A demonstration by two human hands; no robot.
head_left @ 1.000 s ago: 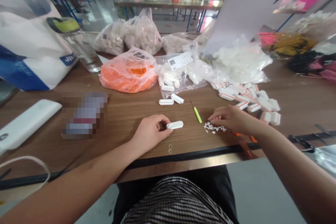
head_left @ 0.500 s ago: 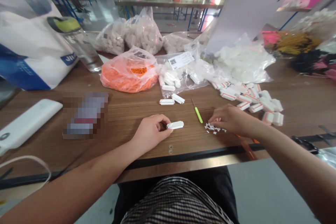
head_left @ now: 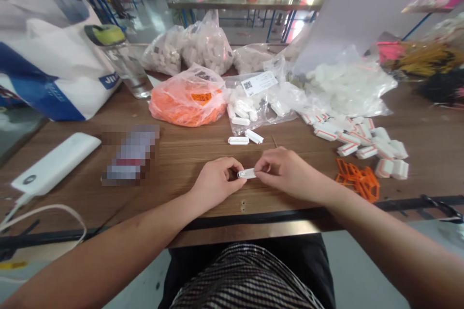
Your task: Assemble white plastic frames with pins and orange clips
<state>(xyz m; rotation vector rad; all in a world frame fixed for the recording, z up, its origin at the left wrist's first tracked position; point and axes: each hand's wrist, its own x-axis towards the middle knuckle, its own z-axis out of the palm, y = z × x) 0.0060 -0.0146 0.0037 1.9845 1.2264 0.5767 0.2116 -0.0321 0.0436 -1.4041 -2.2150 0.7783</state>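
Note:
A white plastic connector housing (head_left: pixel 246 174) is held low over the wooden table (head_left: pixel 174 154). My left hand (head_left: pixel 215 182) pinches its left end between thumb and fingers. My right hand (head_left: pixel 290 174) grips its right end with the fingertips. Much of the housing is hidden by my fingers. The tiny white pieces seen earlier do not show now, and the green-handled tool is hidden except perhaps for a thin tip above my right hand.
Two loose white housings (head_left: pixel 246 138) lie just beyond my hands, before a clear bag of white parts (head_left: pixel 250 104). An orange-filled bag (head_left: pixel 186 99) stands left of it. Orange-striped white blocks (head_left: pixel 357 142) and orange plastic pieces (head_left: pixel 358 181) lie to the right.
My right hand has moved left from the tiny pieces to the housing, and both hands now hold it. The view has shifted, so the table contents appear further right.

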